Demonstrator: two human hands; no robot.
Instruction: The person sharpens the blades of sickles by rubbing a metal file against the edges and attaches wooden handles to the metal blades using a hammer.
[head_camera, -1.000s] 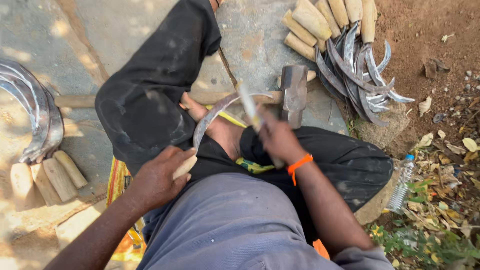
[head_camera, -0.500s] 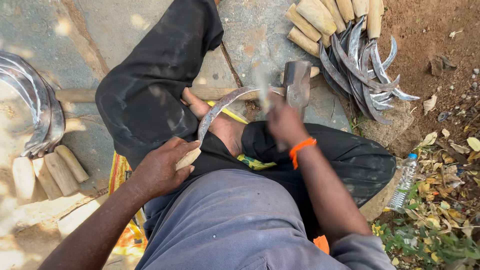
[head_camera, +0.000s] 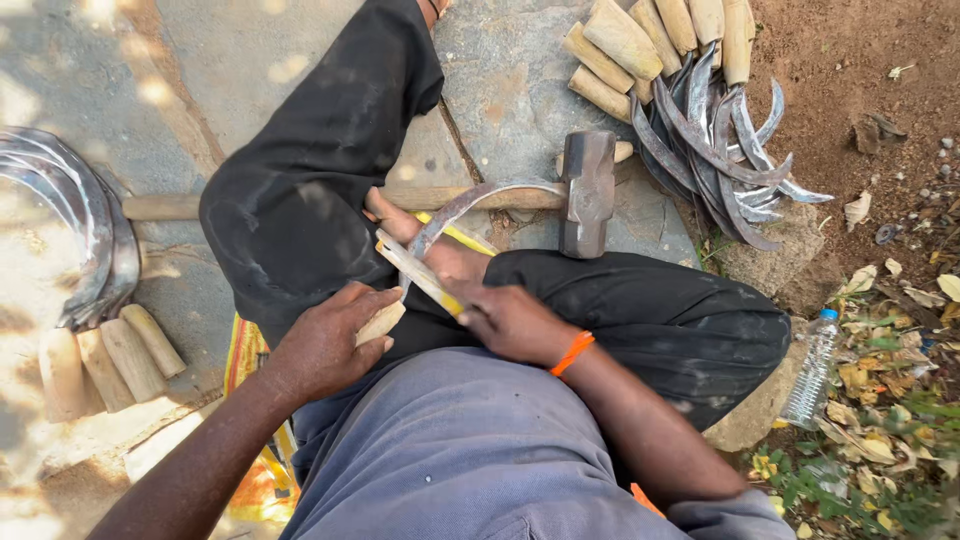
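Your left hand (head_camera: 325, 345) grips the wooden handle (head_camera: 380, 322) of a sickle (head_camera: 470, 205); its curved blade arcs over your foot to the sledgehammer (head_camera: 588, 192) lying on the stone slab (head_camera: 510, 90). Your right hand (head_camera: 515, 320) is closed on a flat file (head_camera: 420, 273), laid across the blade near the handle. One clear plastic bottle (head_camera: 812, 370) lies on your right; can't tell its contents. Two sickle piles: one top right (head_camera: 700, 110), about six or seven handles, one left (head_camera: 80, 270), four handles visible. One sledgehammer, its shaft partly hidden under your leg.
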